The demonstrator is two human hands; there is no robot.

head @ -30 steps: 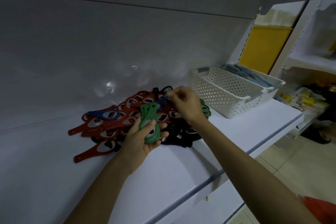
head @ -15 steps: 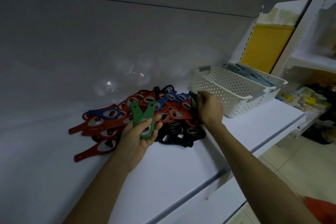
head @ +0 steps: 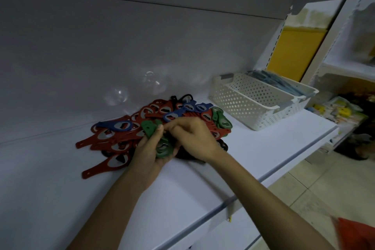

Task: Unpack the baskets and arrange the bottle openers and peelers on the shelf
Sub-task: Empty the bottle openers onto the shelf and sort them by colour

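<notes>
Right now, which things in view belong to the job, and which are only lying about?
Job:
- green bottle openers held in left hand, right hand touching them
- pile of bottle openers, red, blue, green, black
- white baskets
- shelf

Lying about:
- yellow panel
- packaged goods on the neighbouring lower shelf

Dim in here: the back panel (head: 121, 50) sits in grey shade, with small glare spots just above the shelf's (head: 253, 148) rear edge. Light falls brighter toward the shelf's right end. Edges bow outward, and the lower right corner smears with blur.
</notes>
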